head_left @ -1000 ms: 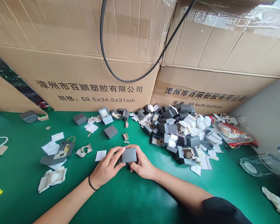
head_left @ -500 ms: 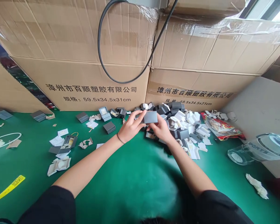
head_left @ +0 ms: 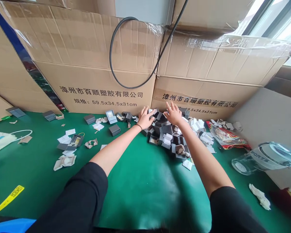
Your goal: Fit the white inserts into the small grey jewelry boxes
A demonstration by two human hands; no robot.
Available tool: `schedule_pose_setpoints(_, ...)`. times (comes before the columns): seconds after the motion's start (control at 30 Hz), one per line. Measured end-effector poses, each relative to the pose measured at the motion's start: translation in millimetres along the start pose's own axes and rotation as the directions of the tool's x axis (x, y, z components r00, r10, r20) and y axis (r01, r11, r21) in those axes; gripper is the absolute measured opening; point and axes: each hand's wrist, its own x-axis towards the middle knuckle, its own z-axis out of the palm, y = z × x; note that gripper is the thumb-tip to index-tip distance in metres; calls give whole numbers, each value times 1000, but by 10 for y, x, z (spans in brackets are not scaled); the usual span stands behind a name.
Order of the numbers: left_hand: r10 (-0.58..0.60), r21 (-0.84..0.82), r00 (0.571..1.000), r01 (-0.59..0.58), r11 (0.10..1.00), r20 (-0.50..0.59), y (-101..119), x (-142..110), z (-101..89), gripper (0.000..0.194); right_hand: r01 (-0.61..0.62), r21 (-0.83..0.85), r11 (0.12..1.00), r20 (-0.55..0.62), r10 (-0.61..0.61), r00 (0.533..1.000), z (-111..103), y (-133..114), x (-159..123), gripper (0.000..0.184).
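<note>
My left hand (head_left: 145,118) reaches to the back left of a heap of small dark grey boxes (head_left: 157,130), its fingers spread. My right hand (head_left: 173,114) hangs over the back of the same heap, fingers apart, and nothing is held in it. Whether either hand touches the boxes I cannot tell. White folded card pieces (head_left: 168,141) lie mixed among the boxes. Just left of the heap stands an open small box (head_left: 111,116) with a pale inside, and a closed grey box (head_left: 114,130) lies in front of it.
Large cardboard cartons (head_left: 97,81) stand along the back, with a black cable (head_left: 111,58) hanging before them. On the right lie a clear bottle (head_left: 264,158), a red plastic packet (head_left: 229,136) and crumpled tissue (head_left: 259,195). A yellow strip (head_left: 8,200) and a white pouch (head_left: 1,142) are at left.
Both hands held a small grey box in front of me, then carried it forward and right to the heap. Now the hands are apart with spread fingers, and that box is no longer in them.
</note>
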Motion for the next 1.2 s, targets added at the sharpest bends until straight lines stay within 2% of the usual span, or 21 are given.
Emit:
schedule_pose_setpoints(0.07,25,-69,996,-31,997,-82,-180,-323,-72,44,102,54,993,-147,-93,985,-108,-153,-128,49)
schedule_pose_setpoints(0.1,38,-100,996,-46,994,-86,-271,-508,-123,44,175,95,980,-197,-153,968,-152,-258,-211,44)
schedule_pose_setpoints(0.17,47,-149,998,-51,987,-29,-443,-897,-243,45,362,213,907,-226,-314,922,-184,-517,-397,34)
schedule_pose_setpoints(0.23,28,-182,998,-18,983,52,-590,-1277,-373,46,501,333,799,-217,-452,865,-105,-806,-587,32)
schedule_pose_setpoints(0.33,-72,-85,997,72,994,10,-751,-1784,-587,45,560,436,705,-178,-542,821,245,-1181,-852,35)
schedule_pose_setpoints(0.43,-179,104,982,184,977,-58,-853,-2200,-822,44,547,416,726,23,-610,792,729,-1386,-1093,46)
schedule_pose_setpoints(0.5,-276,256,952,302,918,-130,-920,-2420,-968,46,540,354,764,112,-608,786,979,-1428,-1222,47)
schedule_pose_setpoints(0.57,-408,353,885,464,812,-224,-1013,-2579,-1077,58,557,343,756,133,-626,768,1102,-1424,-1304,47)
schedule_pose_setpoints(0.63,-527,376,802,597,708,-282,-1140,-2658,-1131,73,558,364,746,118,-631,766,1107,-1404,-1337,46)
schedule_pose_setpoints(0.7,-576,374,768,640,671,-281,-1292,-2634,-1131,81,541,420,728,81,-624,777,1060,-1390,-1329,44)
schedule_pose_setpoints(0.77,-555,370,795,605,705,-244,-1448,-2512,-1100,78,491,535,687,31,-597,801,1027,-1376,-1286,41)
schedule_pose_setpoints(0.8,-532,358,817,576,735,-223,-1518,-2427,-1082,75,434,612,661,2,-550,835,1027,-1365,-1252,38)
schedule_pose_setpoints(0.83,-508,333,836,549,766,-210,-1579,-2336,-1067,70,353,694,628,-27,-467,884,1039,-1348,-1212,35)
schedule_pose_setpoints(0.9,-455,240,865,498,833,-213,-1661,-2171,-1056,62,161,832,532,-60,-201,978,1084,-1294,-1128,33)
schedule_pose_setpoints(0.97,-379,126,886,422,898,-266,-1688,-2069,-1083,54,33,891,453,-58,42,997,1124,-1225,-1071,33)
schedule_pose_setpoints(1.0,-340,85,887,383,920,-314,-1686,-2049,-1111,50,9,893,450,-57,93,994,1133,-1193,-1063,33)
schedule_pose_setpoints(1.03,-308,65,873,357,932,-379,-1678,-2048,-1147,47,8,884,468,-61,97,993,1131,-1169,-1070,31)
schedule_pose_setpoints(1.07,-289,62,840,355,933,-460,-1670,-2061,-1187,45,26,866,500,-68,66,996,1119,-1153,-1093,30)
schedule_pose_setpoints(1.13,-326,41,723,439,898,-610,-1673,-2106,-1261,46,104,822,560,-99,-38,994,1068,-1153,-1171,27)
schedule_pose_setpoints(1.17,-387,7,675,502,865,-628,-1690,-2125,-1284,50,153,801,579,-122,-93,988,1035,-1164,-1218,26)
schedule_pose_setpoints(1.2,-471,-24,656,568,823,-590,-1718,-2137,-1294,54,198,779,596,-141,-141,980,1002,-1180,-1266,26)
